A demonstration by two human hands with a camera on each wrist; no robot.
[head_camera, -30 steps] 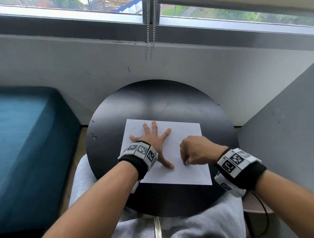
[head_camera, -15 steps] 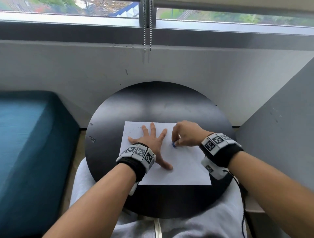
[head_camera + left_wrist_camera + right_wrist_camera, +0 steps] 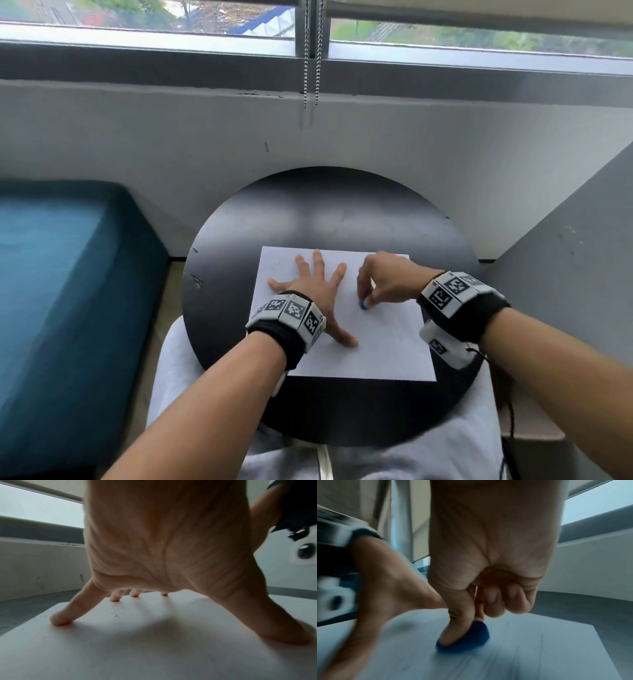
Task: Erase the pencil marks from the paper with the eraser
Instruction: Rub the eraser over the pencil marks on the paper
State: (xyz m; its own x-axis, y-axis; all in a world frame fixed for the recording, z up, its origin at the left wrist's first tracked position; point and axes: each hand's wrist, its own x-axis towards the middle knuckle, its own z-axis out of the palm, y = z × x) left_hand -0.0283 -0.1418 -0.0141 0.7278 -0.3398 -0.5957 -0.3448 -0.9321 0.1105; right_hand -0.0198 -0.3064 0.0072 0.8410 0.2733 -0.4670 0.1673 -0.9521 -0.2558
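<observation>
rounded blue eraser (image 3: 363, 304) pinched on smooth white paper (image 3: 383, 349), round black table (image 3: 329, 212)

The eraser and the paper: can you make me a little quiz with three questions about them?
1. True or false: the left hand lies flat with spread fingers on the paper.
2. What colour is the eraser? A) pink B) blue C) white
3. Fill in: the paper lies on a round black ______.

Key
1. True. It presses the sheet down.
2. B. The right hand pinches the blue eraser and holds it against the paper.
3. Table.
</observation>
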